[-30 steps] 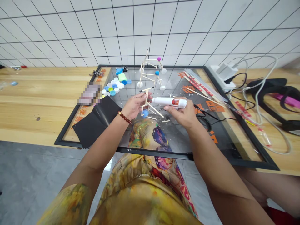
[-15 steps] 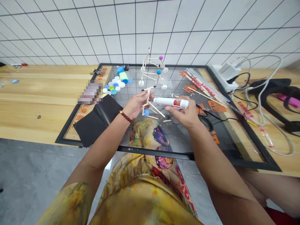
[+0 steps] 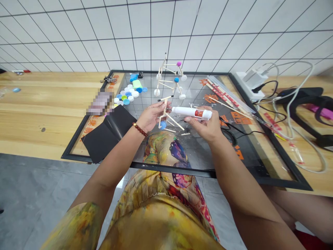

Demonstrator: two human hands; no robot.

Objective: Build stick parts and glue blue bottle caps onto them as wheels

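My left hand [image 3: 153, 116], with a beaded bracelet at the wrist, pinches a small model made of wooden sticks [image 3: 174, 121]. A black-ended crosspiece tops the model, and a blue bottle cap [image 3: 162, 125] sits low on it. My right hand [image 3: 209, 126] is closed around a white hot glue gun [image 3: 191, 112] with an orange-red section. Its nozzle points left, close to the upright stick beside my left fingertips; whether it touches cannot be made out. Beyond my hands stand two similar stick models with bottle-cap wheels, one topped by a blue ball [image 3: 176, 80], the other by a pink ball [image 3: 179, 64].
Several bottle caps [image 3: 126, 101] lie left of the models, near a black sheet [image 3: 104, 139] and a blurred-out object [image 3: 100, 103]. Clear strips [image 3: 229, 92], a power strip [image 3: 248, 85] and loose white cables [image 3: 292, 128] are at right. Another person's bare limb [image 3: 301, 208] shows lower right.
The glue gun and my right hand have shifted slightly to the right, drawing the nozzle a little away from the stick model. My left hand keeps its hold almost unmoved.
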